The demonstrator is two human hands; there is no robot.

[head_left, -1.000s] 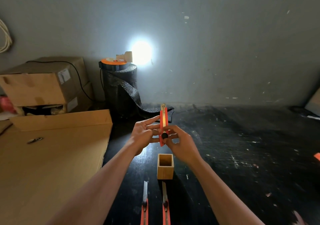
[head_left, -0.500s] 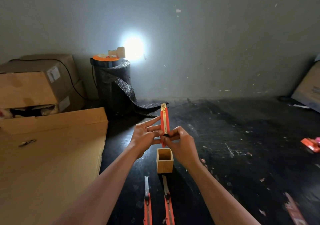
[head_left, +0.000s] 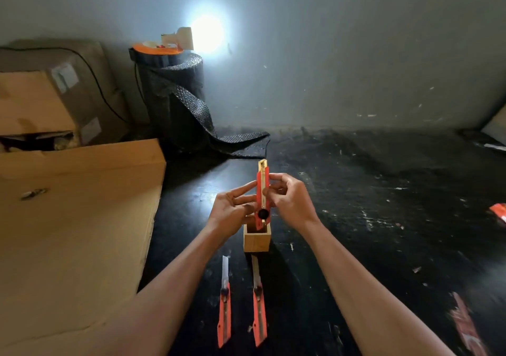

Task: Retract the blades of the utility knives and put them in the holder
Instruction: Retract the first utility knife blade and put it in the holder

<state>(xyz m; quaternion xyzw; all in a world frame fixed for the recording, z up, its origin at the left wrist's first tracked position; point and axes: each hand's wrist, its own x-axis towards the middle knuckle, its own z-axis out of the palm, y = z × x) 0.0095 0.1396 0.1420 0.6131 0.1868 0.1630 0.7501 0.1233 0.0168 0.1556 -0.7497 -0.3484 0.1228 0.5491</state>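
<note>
An orange utility knife (head_left: pixel 262 191) stands upright, its lower end at the mouth of the small wooden holder (head_left: pixel 256 242). Only a short metal tip shows at its top and its black slider knob sits low. My right hand (head_left: pixel 290 201) pinches the knife's upper body. My left hand (head_left: pixel 232 209) is beside it with fingers spread and fingertips against the knife's left edge. Two more orange knives (head_left: pixel 224 301) (head_left: pixel 258 301) lie on the black table in front of the holder, both with long blades out, pointing towards the holder.
A large flat cardboard sheet (head_left: pixel 68 232) covers the left side of the table. Cardboard boxes (head_left: pixel 46 95) and a black mesh roll (head_left: pixel 175 95) stand at the back left. Orange scraps (head_left: pixel 498 213) lie at the right edge.
The held knife has come down until its lower end meets the holder's opening. My right hand has shifted from the slider knob up to the knife's upper body.
</note>
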